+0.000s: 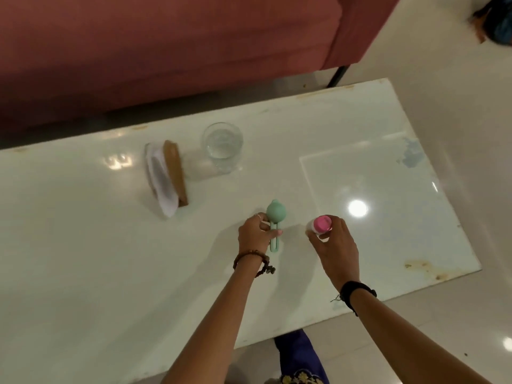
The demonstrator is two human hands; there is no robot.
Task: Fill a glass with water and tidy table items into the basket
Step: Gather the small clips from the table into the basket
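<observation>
Head view, near to far. Nearest, left hand (256, 234) pinching the mint-green plastic gadget with a round head and looped handle (275, 221), thumb laid across the handle; right hand (336, 245) curled round the small white bottle with a pink cap (321, 224), both low at the glossy white tabletop (83, 245). Likely step: gathering loose items for the basket, though no basket in sight. Best done by lifting both straight up, squeezing the light bottle gently and steadying the smooth, slippery gadget at its handle before carrying. Farther left, tan wooden napkin holder stuffed with soft white napkins (166, 177), leaning. Beyond, clear rounded drinking glass (223, 145), apparently holding water, so filling looks done. Right, flat clear sheet (374, 184) lying on the tabletop. Farthest, dusty-red fabric sofa (166, 45).
</observation>
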